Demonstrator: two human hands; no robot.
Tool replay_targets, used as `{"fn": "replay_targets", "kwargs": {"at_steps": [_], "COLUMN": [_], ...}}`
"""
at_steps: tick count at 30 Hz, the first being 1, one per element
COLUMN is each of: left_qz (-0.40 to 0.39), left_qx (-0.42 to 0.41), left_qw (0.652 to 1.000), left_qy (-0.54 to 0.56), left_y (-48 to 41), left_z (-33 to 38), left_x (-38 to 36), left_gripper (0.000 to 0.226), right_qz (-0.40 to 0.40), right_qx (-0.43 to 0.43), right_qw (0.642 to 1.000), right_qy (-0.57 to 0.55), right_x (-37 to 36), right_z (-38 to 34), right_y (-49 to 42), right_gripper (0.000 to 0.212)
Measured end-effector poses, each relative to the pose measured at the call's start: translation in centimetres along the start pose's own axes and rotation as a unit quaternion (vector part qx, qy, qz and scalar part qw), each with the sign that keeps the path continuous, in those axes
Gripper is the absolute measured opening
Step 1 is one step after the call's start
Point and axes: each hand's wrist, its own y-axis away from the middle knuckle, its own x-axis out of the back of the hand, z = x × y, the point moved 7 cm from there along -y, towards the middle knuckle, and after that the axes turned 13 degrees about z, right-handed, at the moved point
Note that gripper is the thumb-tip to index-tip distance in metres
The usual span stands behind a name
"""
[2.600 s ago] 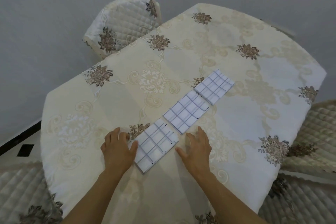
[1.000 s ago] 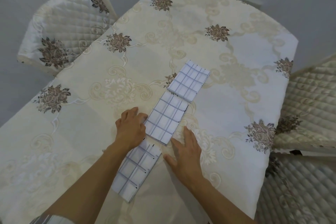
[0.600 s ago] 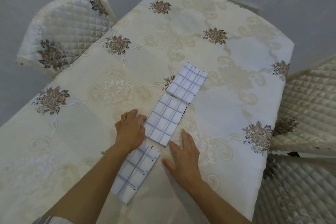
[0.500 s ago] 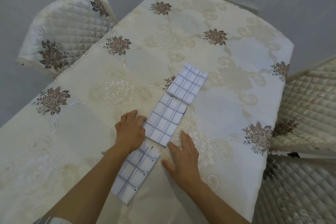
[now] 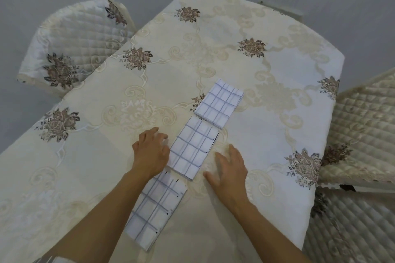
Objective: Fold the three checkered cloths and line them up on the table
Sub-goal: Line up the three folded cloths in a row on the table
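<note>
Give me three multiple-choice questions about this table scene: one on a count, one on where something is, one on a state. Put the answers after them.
1. How many folded checkered cloths lie on the table?
A) two B) three C) five
2. Where is the left hand?
A) beside the middle cloth B) at the table's far edge C) off the table
3. How is the right hand?
A) gripping a cloth B) flat on the table, holding nothing C) raised in a fist

Answers:
1. B, three lie end to end in a diagonal row.
2. A, it lies at that cloth's left edge.
3. B, its fingers lie straight on the table, right of the middle cloth.
</note>
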Motion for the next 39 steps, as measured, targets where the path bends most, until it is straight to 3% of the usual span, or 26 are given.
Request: {"fn": "replay_targets", "kwargs": {"at_steps": [7,15,39], "left_qz": [0.000,-0.047,-0.063], "left_qx": [-0.042,-0.048,-0.053], "left_qw": [0.999,0.997,0.996], "left_qy": [-0.016,-0.028,-0.041], "left_y": [-3.9,-7.9,-7.9], "left_z": [3.6,7.6,8.7], "left_x": [-0.9,-3.5,-4.0], "left_gripper": [0.036,0.036,0.050], "right_qz": [0.022,-0.004,-0.024], "right_qx": [-0.030,-0.056,-0.042], "right_qw": [0.999,0.998,0.999], "right_qy": [-0.011,0.016,0.022], "right_x": [1.4,0.8,-0.2], "right_z": [1.2,1.9,1.8], "right_y": [-5.7,-8.5,-8.8], "right_gripper": [0.074,0.081,0.076]}}
